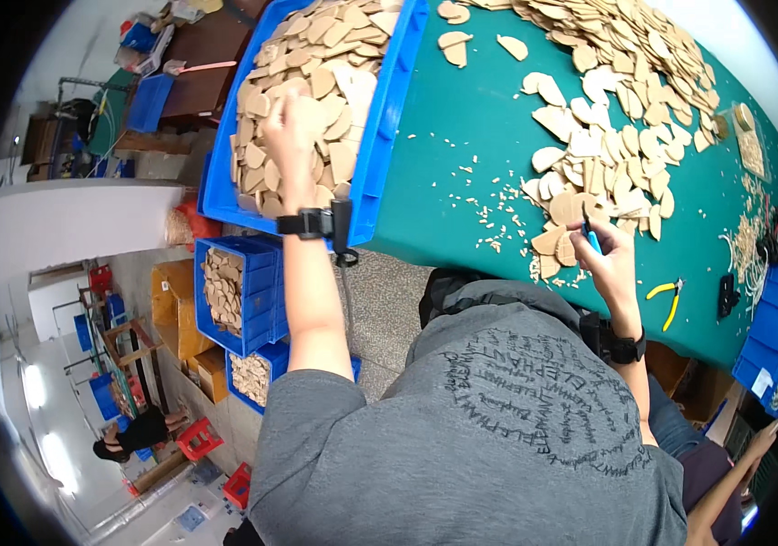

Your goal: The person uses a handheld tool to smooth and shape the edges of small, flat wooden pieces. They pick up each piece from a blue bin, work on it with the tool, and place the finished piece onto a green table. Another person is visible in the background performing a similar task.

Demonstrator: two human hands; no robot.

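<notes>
Left hand (288, 132) at flat tan rounded pieces (342, 162) filling a blue plastic bin (390, 127); can't tell from here whether it grips one. Right hand (609, 257) grasps a slim blue-handled tool (594, 241) over more such pieces (583, 144) heaped on the green-topped counter (448, 105).

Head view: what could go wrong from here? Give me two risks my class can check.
The right hand holds a blue-handled tool close to loose tan pieces, so it might scratch one. The yellow-handled pliers lie near the edge of the green table and could get knocked off.
</notes>
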